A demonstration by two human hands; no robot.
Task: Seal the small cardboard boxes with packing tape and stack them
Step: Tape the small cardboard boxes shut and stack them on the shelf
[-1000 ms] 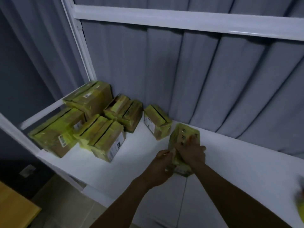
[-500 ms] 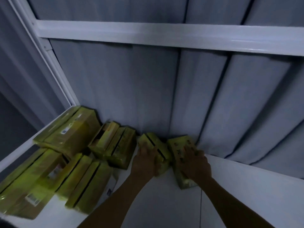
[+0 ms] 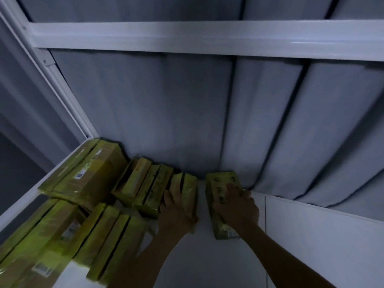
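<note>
Fingers (image 3: pixel 234 191) of the right hand (image 3: pixel 236 208) lie nearly straight across the rightmost taped box (image 3: pixel 220 181). Left hand (image 3: pixel 176 208) rests flat on the neighbouring box (image 3: pixel 190 186). Both boxes stand on the white shelf (image 3: pixel 311 235).

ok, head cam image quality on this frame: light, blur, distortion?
Head view: dim, bluish light; soft glare along the white crossbar; that bar and the side post splay, as a wide-angle lens gives; left hand and the near boxes at lower left look smeared; right hand on the rightmost box is sharper, though the box's markings are unreadable.
</note>
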